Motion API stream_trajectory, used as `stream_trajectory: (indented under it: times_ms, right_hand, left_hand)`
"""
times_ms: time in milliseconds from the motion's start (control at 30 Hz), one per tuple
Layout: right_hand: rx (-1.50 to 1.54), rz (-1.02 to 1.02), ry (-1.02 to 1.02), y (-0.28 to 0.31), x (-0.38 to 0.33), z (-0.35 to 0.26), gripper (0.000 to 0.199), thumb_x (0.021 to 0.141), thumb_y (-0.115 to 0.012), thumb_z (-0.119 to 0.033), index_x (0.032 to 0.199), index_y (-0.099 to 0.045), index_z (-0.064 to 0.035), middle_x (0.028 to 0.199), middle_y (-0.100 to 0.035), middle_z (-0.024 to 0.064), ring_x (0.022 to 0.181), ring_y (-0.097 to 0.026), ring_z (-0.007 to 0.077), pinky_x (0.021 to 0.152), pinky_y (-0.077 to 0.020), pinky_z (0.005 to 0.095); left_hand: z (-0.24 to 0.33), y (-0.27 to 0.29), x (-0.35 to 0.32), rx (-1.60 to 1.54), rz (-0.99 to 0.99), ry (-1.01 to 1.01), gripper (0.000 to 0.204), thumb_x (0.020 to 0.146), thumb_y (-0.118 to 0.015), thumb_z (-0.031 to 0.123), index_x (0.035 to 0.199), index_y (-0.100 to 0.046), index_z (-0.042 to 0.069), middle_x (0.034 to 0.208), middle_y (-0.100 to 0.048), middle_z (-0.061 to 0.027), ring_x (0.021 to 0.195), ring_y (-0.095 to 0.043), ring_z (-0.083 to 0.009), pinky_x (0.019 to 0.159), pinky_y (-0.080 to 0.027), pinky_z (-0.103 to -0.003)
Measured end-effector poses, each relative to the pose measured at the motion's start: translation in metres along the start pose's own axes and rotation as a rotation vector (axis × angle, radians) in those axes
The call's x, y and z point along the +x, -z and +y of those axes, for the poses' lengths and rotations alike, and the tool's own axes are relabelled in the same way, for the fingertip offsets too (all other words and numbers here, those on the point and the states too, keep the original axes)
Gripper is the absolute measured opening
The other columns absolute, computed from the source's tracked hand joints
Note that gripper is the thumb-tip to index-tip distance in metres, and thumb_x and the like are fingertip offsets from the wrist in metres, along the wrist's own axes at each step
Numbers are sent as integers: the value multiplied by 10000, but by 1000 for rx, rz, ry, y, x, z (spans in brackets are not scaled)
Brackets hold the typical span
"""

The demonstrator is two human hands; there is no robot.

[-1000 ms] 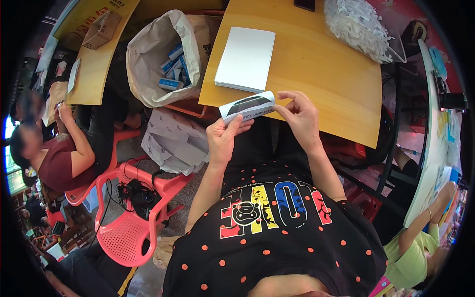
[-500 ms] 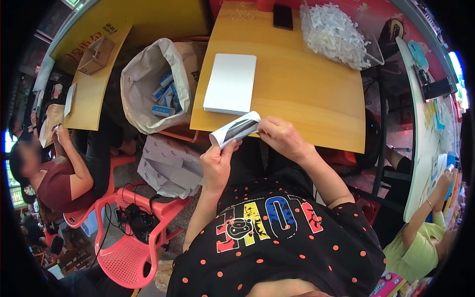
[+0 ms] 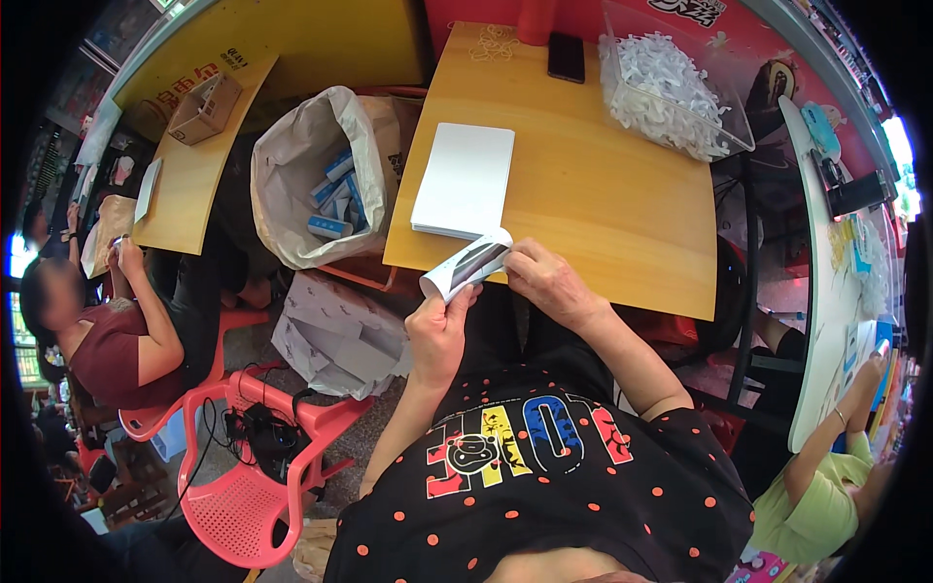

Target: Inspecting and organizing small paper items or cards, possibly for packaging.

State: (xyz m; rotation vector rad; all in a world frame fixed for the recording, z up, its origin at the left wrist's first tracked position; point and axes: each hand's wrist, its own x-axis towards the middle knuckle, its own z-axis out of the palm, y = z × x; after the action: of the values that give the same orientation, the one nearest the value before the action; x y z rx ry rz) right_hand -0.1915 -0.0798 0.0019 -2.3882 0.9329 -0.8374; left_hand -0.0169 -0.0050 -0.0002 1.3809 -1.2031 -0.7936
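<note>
A glossy white sheet of paper (image 3: 465, 264) with a dark printed area is curled over on itself just off the table's near edge. My left hand (image 3: 437, 330) grips its lower side, the thumb pressed against the fingers. At the paper's right end, the fingers of my right hand (image 3: 549, 280) are pinched on its edge. Directly beyond lies a neat stack of white sheets (image 3: 465, 180) on the wooden table (image 3: 603, 204). The curled paper overlaps the stack's near corner in the head view.
On the table's far side are a dark phone (image 3: 566, 58), rubber bands (image 3: 494, 43) and a clear bin (image 3: 671, 97) of small white pieces. A white sack (image 3: 277, 185) holding blue-and-white boxes stands left, near a pink chair (image 3: 238, 510). Two people (image 3: 117, 340) (image 3: 812, 505) sit at the sides.
The view has shifted a little, so the table and sack appear slightly lower and farther right. Both hands keep their grip on the curled paper, with little visible change in its shape.
</note>
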Motion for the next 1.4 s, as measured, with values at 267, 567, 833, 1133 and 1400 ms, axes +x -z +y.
stream_trajectory:
  times_ms: [267, 567, 833, 1133, 1400]
  right_hand:
    - [-1, 12, 17, -5, -1, 5, 156, 776, -641, -7, 881, -528, -31, 916, -554, 127, 809, -594, 313, 690, -499, 363]
    - [33, 44, -20, -12, 1, 8, 166, 755, -638, 27, 856, -518, -28, 852, -545, 127, 752, -584, 310, 650, -490, 356]
    - [299, 84, -276, -1, -1, 10, 79, 812, -662, -24, 841, -591, -4, 767, -587, 55, 690, -578, 143, 625, -469, 261]
    - [634, -113, -581, 23, 0, 27, 197, 864, -649, -155, 939, -663, 26, 824, -658, 26, 753, -576, 73, 704, -467, 229]
    - [700, -263, -591, 19, -2, 29, 143, 859, -664, -114, 907, -663, 21, 825, -645, 15, 765, -571, 62, 697, -470, 209]
  left_hand:
    - [-1, 4, -1, 63, -35, 0, 197, 908, -569, 36, 1036, -616, -107, 918, -686, -147, 834, -682, -196, 739, -562, -292]
    - [-1, 3, 1, 30, -8, -7, 190, 907, -566, 26, 1029, -614, -112, 920, -685, -151, 835, -684, -201, 739, -565, -293]
    - [-7, 7, 1, 120, -9, -136, 175, 895, -577, 6, 1028, -616, -100, 915, -692, -145, 829, -685, -192, 732, -565, -292]
    - [-5, 11, 4, 365, -26, -374, 179, 837, -659, 24, 1006, -654, -34, 888, -697, -138, 782, -697, -225, 656, -525, -289]
    - [-8, 12, 4, 377, -55, -385, 163, 826, -668, 19, 981, -662, -30, 867, -693, -143, 773, -694, -242, 646, -520, -294]
